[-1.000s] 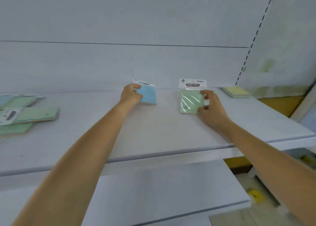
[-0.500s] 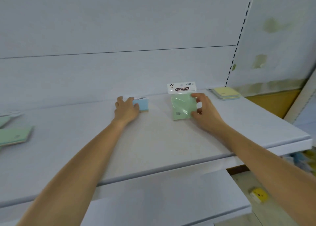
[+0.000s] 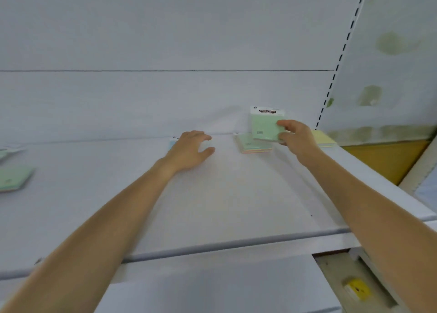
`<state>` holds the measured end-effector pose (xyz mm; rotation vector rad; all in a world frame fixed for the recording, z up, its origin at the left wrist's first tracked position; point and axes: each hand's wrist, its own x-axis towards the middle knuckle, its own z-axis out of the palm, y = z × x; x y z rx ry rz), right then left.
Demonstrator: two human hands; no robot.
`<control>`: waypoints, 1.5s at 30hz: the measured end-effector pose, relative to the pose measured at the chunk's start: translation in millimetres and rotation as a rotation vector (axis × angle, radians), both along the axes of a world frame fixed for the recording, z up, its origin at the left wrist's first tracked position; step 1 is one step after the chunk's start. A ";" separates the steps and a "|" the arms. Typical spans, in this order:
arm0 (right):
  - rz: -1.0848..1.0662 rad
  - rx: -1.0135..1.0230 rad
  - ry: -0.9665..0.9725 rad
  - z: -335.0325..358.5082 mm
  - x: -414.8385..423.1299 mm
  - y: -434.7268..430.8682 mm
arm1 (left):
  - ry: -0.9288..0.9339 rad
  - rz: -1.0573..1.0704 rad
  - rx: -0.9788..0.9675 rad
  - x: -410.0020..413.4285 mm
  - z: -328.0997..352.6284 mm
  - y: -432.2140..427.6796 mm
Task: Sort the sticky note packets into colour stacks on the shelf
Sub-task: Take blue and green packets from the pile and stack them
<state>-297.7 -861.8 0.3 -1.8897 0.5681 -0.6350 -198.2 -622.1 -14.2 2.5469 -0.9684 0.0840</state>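
White laminate shelf [image 3: 236, 201], viewed from my head camera. My right hand [image 3: 296, 139], grip clamped on a green sticky note packet with white header card [image 3: 264, 125], has lifted it above a flat green stack [image 3: 250, 144]. My left hand [image 3: 189, 150], fingers spread, has released and now covers the pale blue packet [image 3: 172, 143]; green placement looks imminent.

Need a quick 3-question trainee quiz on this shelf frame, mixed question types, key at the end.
1. True or false: the right hand holds a green packet above the shelf.
2. Which colour is the packet lying right of that hand? A pink, B yellow, C blue.
3. Fill in: the left hand has its fingers ____ and no grip on anything.

Key: 1 true; 2 B; 3 spread.
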 end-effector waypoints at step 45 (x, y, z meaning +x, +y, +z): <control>0.685 -1.024 -0.028 8.1 47.7 290.8 | -0.239 0.277 0.196 -82.0 24.8 228.0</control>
